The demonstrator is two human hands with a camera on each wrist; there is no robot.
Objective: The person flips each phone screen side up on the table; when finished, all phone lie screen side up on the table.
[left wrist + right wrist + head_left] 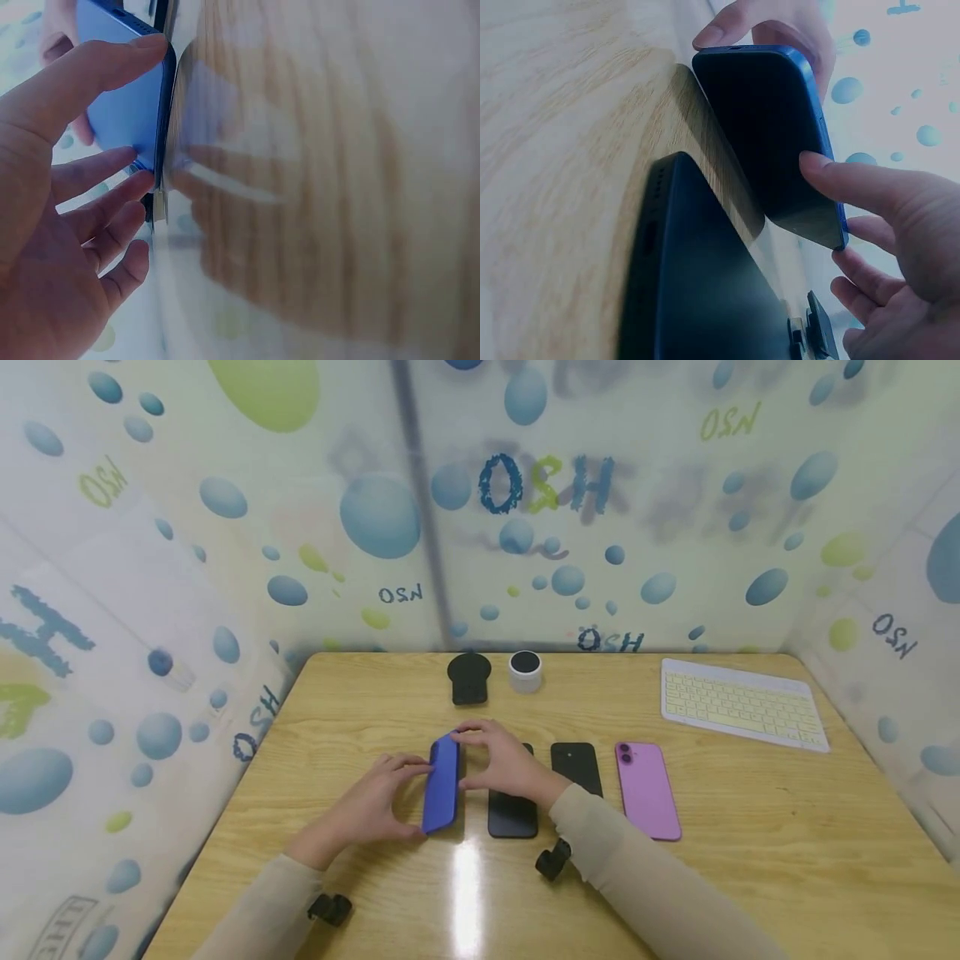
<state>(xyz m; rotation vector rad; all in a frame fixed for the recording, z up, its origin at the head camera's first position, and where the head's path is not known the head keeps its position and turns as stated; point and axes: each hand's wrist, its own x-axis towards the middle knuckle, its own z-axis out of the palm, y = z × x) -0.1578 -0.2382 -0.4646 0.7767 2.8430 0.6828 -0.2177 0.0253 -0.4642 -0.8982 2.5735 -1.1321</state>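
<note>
Both hands hold a blue smartphone [442,787] at the left of a row of phones, tilted up on its long edge. My left hand [372,803] has its thumb at the near corner and its fingers by the left edge. From the far side, my right hand [512,763] pinches it, fingers at the top corner. In the right wrist view the right thumb presses the dark screen [757,127], which faces right. Under the right hand lies a dark phone [513,817], partly covered. Another black phone [576,763] is partly behind the right forearm.
A pink phone [649,792] lies to the right of the dark ones. A white keyboard [742,703] is at the back right. Near the back edge stand a black round-topped object [470,681] and a small white cylinder [525,673] with a dark top. Patterned walls enclose the wooden table [337,693].
</note>
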